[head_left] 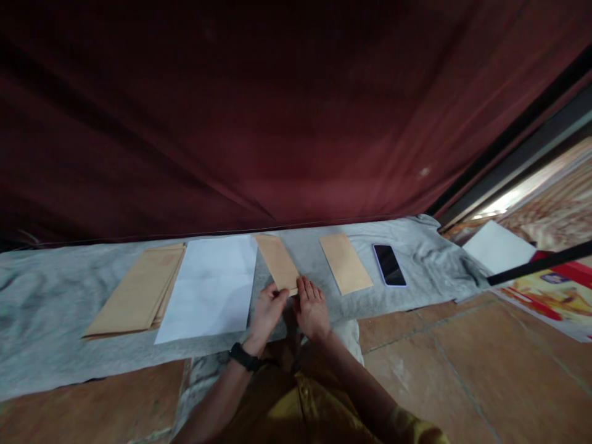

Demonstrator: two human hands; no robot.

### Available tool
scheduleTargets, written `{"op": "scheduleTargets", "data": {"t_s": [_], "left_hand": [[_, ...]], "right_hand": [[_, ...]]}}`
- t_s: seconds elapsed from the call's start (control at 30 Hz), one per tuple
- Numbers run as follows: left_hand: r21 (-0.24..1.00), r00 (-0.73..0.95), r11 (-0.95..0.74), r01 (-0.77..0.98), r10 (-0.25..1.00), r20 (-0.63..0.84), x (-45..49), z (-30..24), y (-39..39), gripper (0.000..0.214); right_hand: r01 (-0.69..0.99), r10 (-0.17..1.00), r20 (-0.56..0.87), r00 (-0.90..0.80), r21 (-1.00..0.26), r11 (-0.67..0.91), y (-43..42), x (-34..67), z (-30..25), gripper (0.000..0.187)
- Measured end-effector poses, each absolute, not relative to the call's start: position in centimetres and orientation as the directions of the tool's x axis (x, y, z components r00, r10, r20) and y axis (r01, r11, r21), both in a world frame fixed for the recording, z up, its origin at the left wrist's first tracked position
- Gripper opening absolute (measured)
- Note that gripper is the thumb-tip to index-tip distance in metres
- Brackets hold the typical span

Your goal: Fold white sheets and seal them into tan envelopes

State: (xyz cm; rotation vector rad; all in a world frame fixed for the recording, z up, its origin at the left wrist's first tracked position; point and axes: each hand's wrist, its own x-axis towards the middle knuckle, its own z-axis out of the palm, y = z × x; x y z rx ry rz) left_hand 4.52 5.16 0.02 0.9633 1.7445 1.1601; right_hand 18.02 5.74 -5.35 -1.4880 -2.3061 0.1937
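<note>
Paper (208, 287), a large white sheet, covers the grey cloth (425, 253) just left of the hands, beside stacked brown envelopes (132, 293); rightward lie a loose envelope (346, 262) and a phone (389, 265). Between them the narrow tan envelope (277, 261) slants, smooth and plain, fingers hiding part of its near end. Left hand (267, 310) pinches that edge; right hand (312, 308) lays close-set fingers at the corner, whether gripping I cannot tell

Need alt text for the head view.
The left hand and right hand touch the near end of a small brown envelope on grey cloth. Left of it: white paper, then larger brown envelopes; right of it: another small envelope, then a phone.
</note>
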Motion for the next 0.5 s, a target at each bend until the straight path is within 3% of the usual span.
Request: {"op": "scheduleTargets", "data": {"t_s": [0.1, 0.17, 0.23, 0.3, 0.4, 0.5], "left_hand": [[0.933, -0.324, 0.206, 0.295, 0.940, -0.105, 5.7, 1.6, 4.6, 0.019], [0.928, -0.288, 0.126, 0.351, 0.957, -0.021, 6.3, 2.7, 4.1, 0.023], [0.949, -0.269, 0.065, 0.309, 0.963, 0.022, 6.6, 3.2, 3.6, 0.026], [0.971, -0.322, 0.057, 0.232, 0.946, 0.022, 6.4, 2.9, 3.1, 0.030], [0.983, -0.426, 0.169, 0.067, 0.896, -0.125, 5.5, 1.5, 2.4, 0.040], [0.930, -0.356, 0.305, -0.204, 0.862, -0.361, 4.7, 0.2, 1.9, 0.047]], "right_hand": [[0.842, 0.929, 0.197, -0.312, -0.396, 0.367, 5.9, 17.8, -4.2, 0.054], [0.772, 0.939, 0.206, -0.274, -0.536, 0.342, 6.0, 17.8, -3.7, 0.049], [0.617, 0.956, 0.202, -0.214, -0.731, 0.292, 6.2, 17.6, -3.2, 0.044], [0.379, 0.979, 0.130, -0.154, -0.908, 0.180, 6.3, 17.1, -2.8, 0.050], [0.001, 0.988, -0.031, -0.149, -0.999, -0.032, 6.1, 15.7, -2.3, 0.069], [-0.271, 0.970, -0.146, -0.193, -0.942, -0.195, 5.2, 14.3, -2.3, 0.072]]}}
